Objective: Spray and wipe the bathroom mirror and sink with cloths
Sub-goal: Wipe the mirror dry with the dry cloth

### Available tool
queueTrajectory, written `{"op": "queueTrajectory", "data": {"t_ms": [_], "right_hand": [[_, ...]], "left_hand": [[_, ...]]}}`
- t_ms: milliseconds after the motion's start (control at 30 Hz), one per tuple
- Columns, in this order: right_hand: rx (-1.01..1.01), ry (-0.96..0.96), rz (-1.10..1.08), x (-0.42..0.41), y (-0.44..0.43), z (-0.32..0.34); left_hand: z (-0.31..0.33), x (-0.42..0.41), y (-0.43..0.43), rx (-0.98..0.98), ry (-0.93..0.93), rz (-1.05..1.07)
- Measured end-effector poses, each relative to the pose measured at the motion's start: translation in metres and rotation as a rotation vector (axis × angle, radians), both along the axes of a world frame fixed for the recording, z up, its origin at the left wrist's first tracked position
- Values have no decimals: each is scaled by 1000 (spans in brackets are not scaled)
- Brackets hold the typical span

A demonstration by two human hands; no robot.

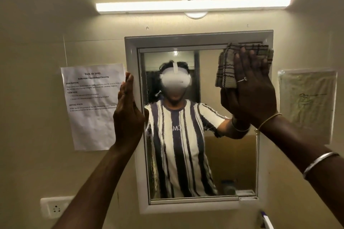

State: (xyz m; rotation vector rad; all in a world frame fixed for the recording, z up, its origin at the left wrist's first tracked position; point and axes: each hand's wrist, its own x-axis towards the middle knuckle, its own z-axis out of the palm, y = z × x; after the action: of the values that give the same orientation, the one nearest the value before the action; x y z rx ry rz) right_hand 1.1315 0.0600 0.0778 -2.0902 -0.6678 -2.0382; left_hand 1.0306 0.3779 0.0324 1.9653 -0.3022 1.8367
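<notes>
Two hands [128, 113] [255, 95], one cloth [226, 69], one mirror [230, 154]

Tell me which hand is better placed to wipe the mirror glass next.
The right hand: it presses the checked cloth flat on the mirror glass. The left hand only rests on the frame, holding nothing.

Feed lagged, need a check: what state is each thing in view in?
Light bar: lit.
Cloth: folded, pressed on glass.
Mirror: upper right corner under cloth.
Right hand: flat on cloth.
Left hand: open, against mirror's left edge.
Wall socket: nothing plugged in.
</notes>
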Motion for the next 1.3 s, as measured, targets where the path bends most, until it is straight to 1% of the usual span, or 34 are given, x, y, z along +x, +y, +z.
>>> {"op": "queueTrajectory", "data": {"t_ms": [467, 733, 867, 1000, 1300], "right_hand": [[-63, 7, -33, 2, -6, -44], [7, 31, 9, -2, 9, -43], [19, 77, 27, -8, 31, -41], [4, 76, 56, -18, 62, -39], [-89, 115, 145, -43, 143, -42]], "left_hand": [[0, -2, -2, -7, 3, -7], [0, 2, 10, 24, -10, -25], [2, -2, 7, 20, -8, -29], [3, -5, 4, 19, -12, -37], [0, 2, 14, 34, 15, -59]]}}
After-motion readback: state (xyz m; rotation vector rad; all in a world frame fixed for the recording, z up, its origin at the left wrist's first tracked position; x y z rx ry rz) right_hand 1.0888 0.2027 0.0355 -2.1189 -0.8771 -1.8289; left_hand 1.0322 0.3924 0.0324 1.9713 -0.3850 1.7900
